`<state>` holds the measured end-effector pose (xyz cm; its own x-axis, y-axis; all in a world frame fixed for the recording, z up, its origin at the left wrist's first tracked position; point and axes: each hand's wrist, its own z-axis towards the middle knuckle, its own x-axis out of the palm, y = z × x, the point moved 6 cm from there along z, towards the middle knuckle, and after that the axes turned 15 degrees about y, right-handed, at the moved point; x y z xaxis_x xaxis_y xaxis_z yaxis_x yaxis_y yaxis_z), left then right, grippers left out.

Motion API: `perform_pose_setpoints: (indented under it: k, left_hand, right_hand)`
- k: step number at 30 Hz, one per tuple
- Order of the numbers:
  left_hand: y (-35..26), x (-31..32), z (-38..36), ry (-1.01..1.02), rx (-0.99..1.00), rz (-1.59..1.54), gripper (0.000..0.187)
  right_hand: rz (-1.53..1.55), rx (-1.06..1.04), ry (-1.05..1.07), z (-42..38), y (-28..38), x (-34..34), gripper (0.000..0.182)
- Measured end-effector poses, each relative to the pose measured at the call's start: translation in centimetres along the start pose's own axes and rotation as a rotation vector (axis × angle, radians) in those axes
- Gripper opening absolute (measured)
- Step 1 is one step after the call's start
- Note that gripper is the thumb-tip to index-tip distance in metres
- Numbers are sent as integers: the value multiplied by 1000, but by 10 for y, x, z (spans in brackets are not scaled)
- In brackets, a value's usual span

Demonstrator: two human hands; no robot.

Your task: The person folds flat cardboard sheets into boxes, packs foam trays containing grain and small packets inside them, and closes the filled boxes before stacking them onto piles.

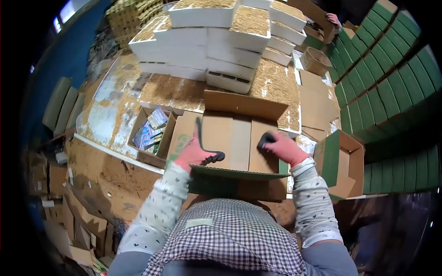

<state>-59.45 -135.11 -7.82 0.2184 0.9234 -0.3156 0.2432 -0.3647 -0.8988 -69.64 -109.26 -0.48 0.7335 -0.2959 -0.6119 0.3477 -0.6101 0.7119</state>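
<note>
A cardboard box (218, 133) lies in front of me, its long far flap (244, 105) standing up and its near flap (239, 173) raised towards my body. Between its inner panels runs a paler strip (240, 142). My left hand (195, 154), in a pink glove with black fingertips, is spread over the left part of the box, thumb and fingers apart, holding nothing. Over the right inner panel, my right hand (282, 147) has its gloved fingers curled in. Whether anything is inside them is hidden, and contact with the panel cannot be made out.
A small carton (136, 131) holding colourful packets (153, 131) stands left of the box. White foam trays (184, 46) filled with grainy brown material are stacked behind. An open green carton (329, 161) is at right, beside stacked green boxes (382, 87). Another person's gloved hand (332, 18) shows far right.
</note>
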Motion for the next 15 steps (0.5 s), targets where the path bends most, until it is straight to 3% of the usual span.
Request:
perform_pose_setpoints:
  k: [1,2,3,4,5,7,8,9,10,11,12,13,15]
  left_hand:
    - [-13,-2,-9,7,16,-109,120]
    - [-27,-5,-17,12,31,-218,117]
    - [-20,-12,-18,-51,101,-69,114]
    - [-10,-14,-18,-22,188,-145,110]
    - [-5,-14,-12,15,278,-225,106]
    - [-29,-6,-18,179,110,-262,86]
    - [-40,7,-13,255,126,-260,83]
    - [-51,18,-9,327,129,-259,80]
    - [-95,41,-12,308,98,-194,78]
    - [-109,70,1,416,125,-305,79]
    - [-151,94,6,517,147,-222,77]
    - [-165,119,33,497,482,-81,71]
    - [-214,173,71,794,581,-378,46]
  right_hand:
    - [656,-23,-132,-5,-23,-8,31]
    - [903,-90,-376,-20,-41,-11,42]
    - [772,-12,-401,-29,-65,7,52]
    - [797,11,-376,-34,-74,33,65]
    - [1141,-54,-516,-52,-49,63,78]
    - [1024,-39,-350,-82,-34,78,86]
    - [960,-38,-271,-97,-26,86,91]
    - [811,38,-460,-126,-29,86,90]
    - [1037,92,-540,-158,-18,80,85]
    - [1260,135,-611,-193,-12,75,80]
    - [1310,109,-783,-230,-22,76,73]
    - [1350,74,-946,-271,-31,87,66]
    - [1376,37,-1226,-337,-54,100,63]
